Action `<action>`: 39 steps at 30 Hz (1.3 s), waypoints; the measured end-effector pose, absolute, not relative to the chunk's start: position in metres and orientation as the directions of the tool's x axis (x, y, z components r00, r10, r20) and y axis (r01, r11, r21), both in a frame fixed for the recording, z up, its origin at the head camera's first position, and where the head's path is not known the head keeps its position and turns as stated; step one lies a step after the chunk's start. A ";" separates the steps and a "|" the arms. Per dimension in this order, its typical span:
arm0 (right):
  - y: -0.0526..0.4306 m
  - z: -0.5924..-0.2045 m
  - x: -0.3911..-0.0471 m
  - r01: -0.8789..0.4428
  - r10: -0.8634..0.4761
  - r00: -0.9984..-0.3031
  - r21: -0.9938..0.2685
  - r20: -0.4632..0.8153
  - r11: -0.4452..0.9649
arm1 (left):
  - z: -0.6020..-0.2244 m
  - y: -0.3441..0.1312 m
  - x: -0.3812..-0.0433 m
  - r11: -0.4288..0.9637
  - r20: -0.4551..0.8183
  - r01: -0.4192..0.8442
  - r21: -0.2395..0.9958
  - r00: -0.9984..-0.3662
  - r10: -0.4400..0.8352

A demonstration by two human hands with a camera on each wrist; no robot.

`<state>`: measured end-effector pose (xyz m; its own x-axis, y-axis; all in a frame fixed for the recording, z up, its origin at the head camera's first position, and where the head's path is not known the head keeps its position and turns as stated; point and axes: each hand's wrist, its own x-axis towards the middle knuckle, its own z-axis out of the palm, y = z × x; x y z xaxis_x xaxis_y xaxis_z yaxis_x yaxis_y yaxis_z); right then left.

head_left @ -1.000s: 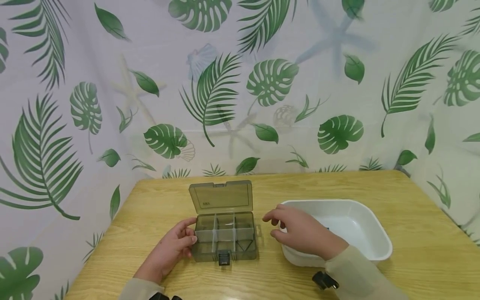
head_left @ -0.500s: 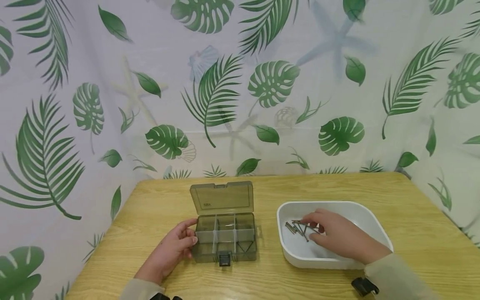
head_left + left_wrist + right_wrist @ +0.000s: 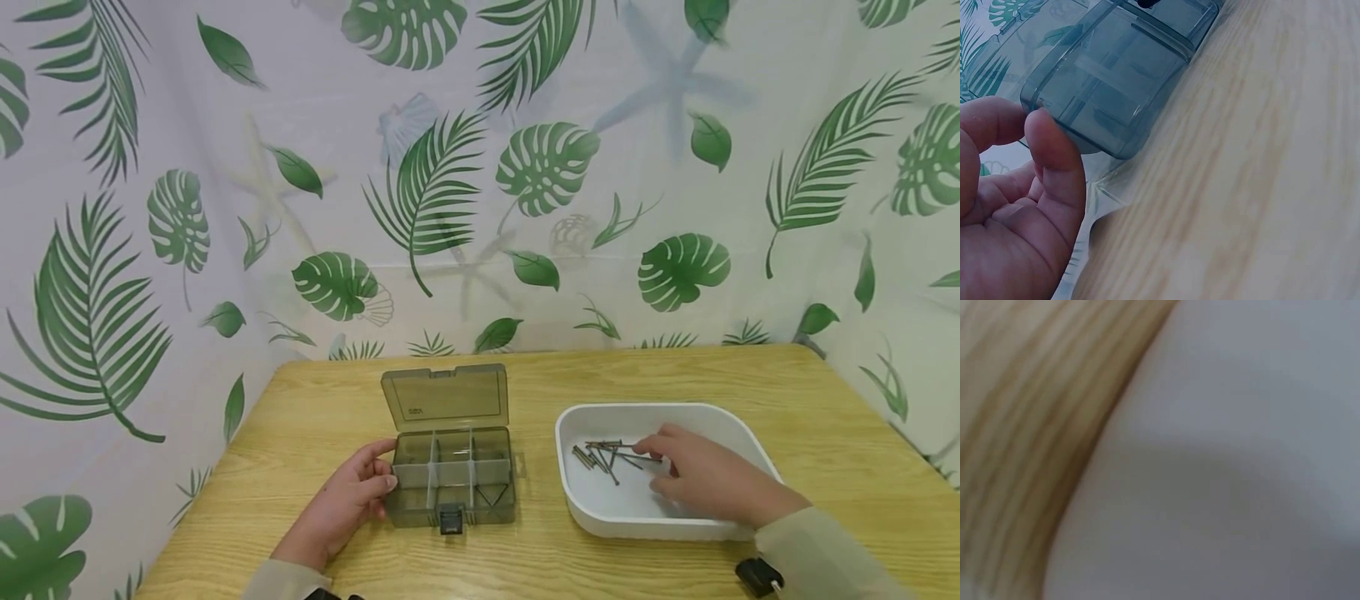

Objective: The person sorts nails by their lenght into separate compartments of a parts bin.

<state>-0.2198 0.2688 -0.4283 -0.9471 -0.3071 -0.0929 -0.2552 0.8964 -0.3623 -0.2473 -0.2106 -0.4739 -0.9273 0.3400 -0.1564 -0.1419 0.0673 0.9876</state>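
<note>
A smoky translucent compartment box (image 3: 412, 500) stands with its lid (image 3: 446, 398) raised. My left hand (image 3: 341, 504) holds its left side, thumb and index finger pinching the corner in the left wrist view. Two thin dark pieces form a V in the box's front right compartment. My right hand (image 3: 712, 475) reaches into the white tray (image 3: 630, 527), fingers bent but thumb and index finger apart. Its fingertips are at the right ends of a loose pile of nails (image 3: 600, 457). The right wrist view shows only blurred tray and wood, no hand.
Both containers stand on a wood-grain table (image 3: 525, 567), the box left of the tray with a strip of tabletop between. A black latch (image 3: 451, 518) hangs at the box's front. Behind the table is a leaf-patterned cloth (image 3: 465, 208).
My right hand has gone from beside the box into the tray, then slid slightly right over the nails, showing more of them. The left hand stays at the box.
</note>
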 end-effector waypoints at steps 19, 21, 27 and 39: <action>0.286 -0.439 -0.224 -0.285 -0.346 -0.930 -0.346 -0.127 0.894 | -0.473 -0.210 -0.247 0.071 -0.165 -0.150 0.986 -0.925 0.343; 0.286 -0.441 -0.225 -0.288 -0.349 -0.928 -0.344 -0.130 0.894 | -0.473 -0.210 -0.247 0.071 -0.166 -0.151 0.986 -0.924 0.343; 0.287 -0.447 -0.228 -0.333 -0.397 -0.909 -0.349 -0.128 0.876 | -0.474 -0.211 -0.246 0.072 -0.170 -0.155 0.985 -0.926 0.338; 0.283 -0.442 -0.225 -0.291 -0.357 -0.928 -0.382 -0.111 0.877 | -0.474 -0.213 -0.247 0.069 -0.161 -0.146 0.987 -0.921 0.356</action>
